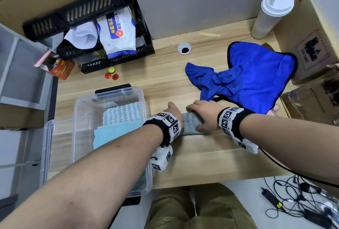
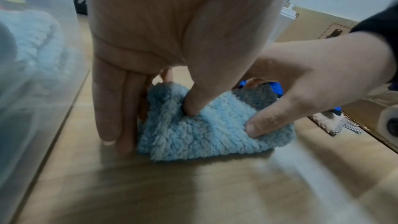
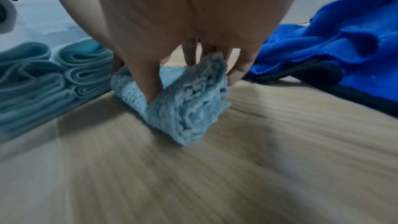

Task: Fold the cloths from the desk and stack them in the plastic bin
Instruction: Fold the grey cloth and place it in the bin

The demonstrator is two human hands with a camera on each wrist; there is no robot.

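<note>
— What have the hands got?

— The left hand [image 2: 172, 43] and right hand [image 2: 305, 81] both pinch a small fluffy blue cloth [image 2: 206, 125], folded thick, on the table [image 1: 192, 157] just beside the plastic bin [image 1: 145, 93].

— Much done?

— Several folded cloths [image 1: 117, 126] lie stacked inside (I can't count them). One royal-blue cloth [image 1: 256, 74] lies crumpled farther back, unfolded.

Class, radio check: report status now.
Both hands, left hand and right hand, grip fluffy cloth beside bin. Blue cloth unfolded. Nothing blocking.
</note>
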